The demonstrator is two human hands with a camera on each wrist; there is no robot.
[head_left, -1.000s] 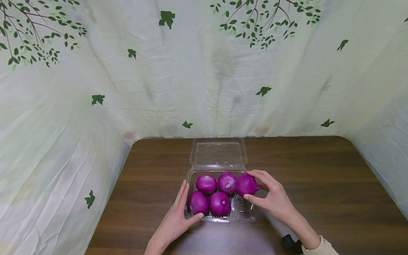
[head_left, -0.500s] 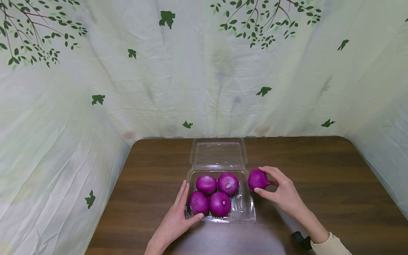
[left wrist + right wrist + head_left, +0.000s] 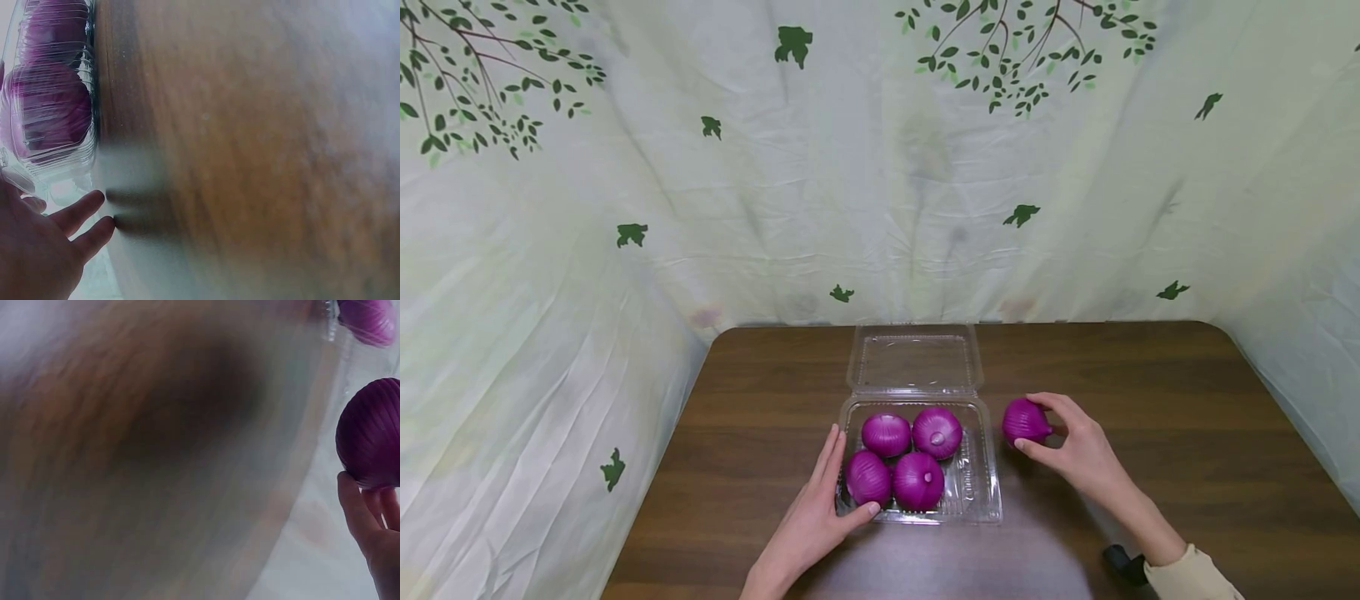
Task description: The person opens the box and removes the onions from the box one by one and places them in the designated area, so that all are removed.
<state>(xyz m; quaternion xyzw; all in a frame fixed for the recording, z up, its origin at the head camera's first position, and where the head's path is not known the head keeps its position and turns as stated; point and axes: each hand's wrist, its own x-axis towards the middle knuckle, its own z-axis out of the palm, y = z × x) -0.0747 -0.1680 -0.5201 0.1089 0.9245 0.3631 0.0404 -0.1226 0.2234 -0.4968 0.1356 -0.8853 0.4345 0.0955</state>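
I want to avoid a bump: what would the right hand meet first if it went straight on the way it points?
Beyond the onion that the right hand holds, probably the clear box, at its right side near the open lid. The hand's height is unclear; it might pass above.

A pale, whitish fabric backdrop with soft creases is hanging behind and along both sides of a brown wood-grain table with rounded far corners. Printed branches with small green leaves are spreading across its upper part, scattered dark-green leaf-like shapes are dotting the cloth, and faint pinkish blotches are showing near the table's far edge.
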